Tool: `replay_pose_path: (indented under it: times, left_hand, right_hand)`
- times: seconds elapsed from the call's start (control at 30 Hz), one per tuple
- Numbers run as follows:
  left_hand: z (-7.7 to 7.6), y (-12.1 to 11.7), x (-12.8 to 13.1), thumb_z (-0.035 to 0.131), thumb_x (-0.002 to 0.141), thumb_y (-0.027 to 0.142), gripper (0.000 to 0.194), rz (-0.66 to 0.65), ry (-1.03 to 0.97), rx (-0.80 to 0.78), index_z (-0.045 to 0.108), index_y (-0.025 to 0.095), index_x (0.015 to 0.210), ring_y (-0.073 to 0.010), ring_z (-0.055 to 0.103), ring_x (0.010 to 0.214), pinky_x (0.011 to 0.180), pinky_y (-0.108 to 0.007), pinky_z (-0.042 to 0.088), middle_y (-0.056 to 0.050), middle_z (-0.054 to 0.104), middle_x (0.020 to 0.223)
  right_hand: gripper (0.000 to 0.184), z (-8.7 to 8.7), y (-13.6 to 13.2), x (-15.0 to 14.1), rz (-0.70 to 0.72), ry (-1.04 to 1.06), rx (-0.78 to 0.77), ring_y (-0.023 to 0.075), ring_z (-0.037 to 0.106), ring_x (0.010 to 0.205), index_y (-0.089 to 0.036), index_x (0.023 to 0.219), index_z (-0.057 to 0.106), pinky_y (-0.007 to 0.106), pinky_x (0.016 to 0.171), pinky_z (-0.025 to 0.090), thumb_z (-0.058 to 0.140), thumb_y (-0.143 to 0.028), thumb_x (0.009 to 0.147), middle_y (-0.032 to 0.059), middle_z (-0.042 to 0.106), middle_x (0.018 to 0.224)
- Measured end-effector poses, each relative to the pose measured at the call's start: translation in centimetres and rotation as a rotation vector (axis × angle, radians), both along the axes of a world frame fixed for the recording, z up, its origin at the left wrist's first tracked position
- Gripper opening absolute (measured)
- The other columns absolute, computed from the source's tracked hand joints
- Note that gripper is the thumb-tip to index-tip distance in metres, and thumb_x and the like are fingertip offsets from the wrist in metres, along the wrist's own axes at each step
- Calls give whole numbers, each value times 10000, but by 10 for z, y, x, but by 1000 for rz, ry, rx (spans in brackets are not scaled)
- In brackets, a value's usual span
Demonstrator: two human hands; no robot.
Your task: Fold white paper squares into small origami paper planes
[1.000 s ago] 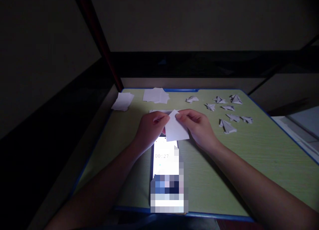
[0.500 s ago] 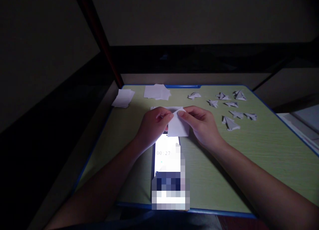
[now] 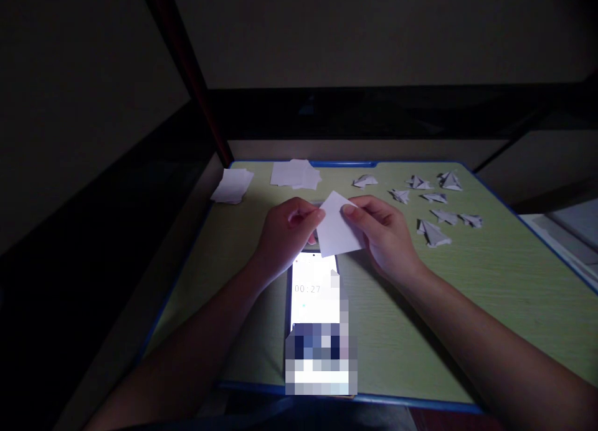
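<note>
A small white sheet of paper [image 3: 337,228] is held up between my two hands, tilted so one corner points away from me. My left hand [image 3: 290,232] pinches its left edge between thumb and fingers. On the right edge, the thumb of my right hand [image 3: 380,228] lies on top, with the fingers curled behind the sheet. The undersides of my fingers are hidden. Just below the paper, a lit phone [image 3: 314,294] showing 00:27 lies on the table; its lower part is pixelated.
Several folded paper figures [image 3: 434,233] lie at the right back of the green table [image 3: 420,331]. Loose white sheets [image 3: 292,174] are at the back, and another stack of sheets [image 3: 232,185] sits at the left back corner. Blue edging [image 3: 387,400] rims the table.
The paper has turned between my fingers and its upper corner now stands free, where before it was a narrower folded shape with a flap behind it. My hands have barely moved.
</note>
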State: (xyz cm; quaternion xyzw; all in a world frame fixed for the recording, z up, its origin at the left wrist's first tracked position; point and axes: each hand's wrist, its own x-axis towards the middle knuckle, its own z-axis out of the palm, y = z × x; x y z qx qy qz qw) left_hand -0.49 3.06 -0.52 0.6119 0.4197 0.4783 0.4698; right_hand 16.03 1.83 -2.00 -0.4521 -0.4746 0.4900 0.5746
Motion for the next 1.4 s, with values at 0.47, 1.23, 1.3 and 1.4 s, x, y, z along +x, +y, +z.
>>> replay_pose_path:
  times: [0.47, 1.23, 1.3, 1.4]
  left_hand:
    - [1, 2, -3, 620, 729, 288, 141, -15, 0, 49, 564, 193, 642, -94, 487, 566, 453, -216, 362, 17, 533, 596]
    - [-3, 5, -4, 623, 642, 294, 197, 42, -53, -105, 492, 177, 552, -66, 364, 479, 451, -210, 274, 60, 435, 498]
    - [-3, 5, -4, 629, 637, 293, 201, 31, -51, -97, 494, 172, 549, -67, 362, 491, 462, -209, 272, 59, 439, 506]
    - [-2, 4, -4, 632, 632, 285, 196, 14, -36, -97, 505, 165, 545, -67, 369, 502, 474, -208, 277, 56, 448, 509]
  right_hand:
    - [176, 0, -5, -2, 79, -80, -3, 89, 469, 492, -183, 676, 674, 240, 456, 289, 752, -329, 736, -29, 597, 566]
    - [263, 9, -6, -3, 317, -188, 41, 83, 410, 480, -182, 591, 527, 258, 478, 279, 614, -341, 781, -45, 477, 517]
    - [259, 9, -6, -2, 381, -205, 49, 86, 408, 479, -185, 582, 525, 267, 484, 284, 598, -326, 787, -44, 478, 508]
    - [263, 5, -4, 0, 437, -187, 16, 81, 387, 450, -190, 561, 515, 270, 467, 251, 599, -314, 777, -52, 471, 479]
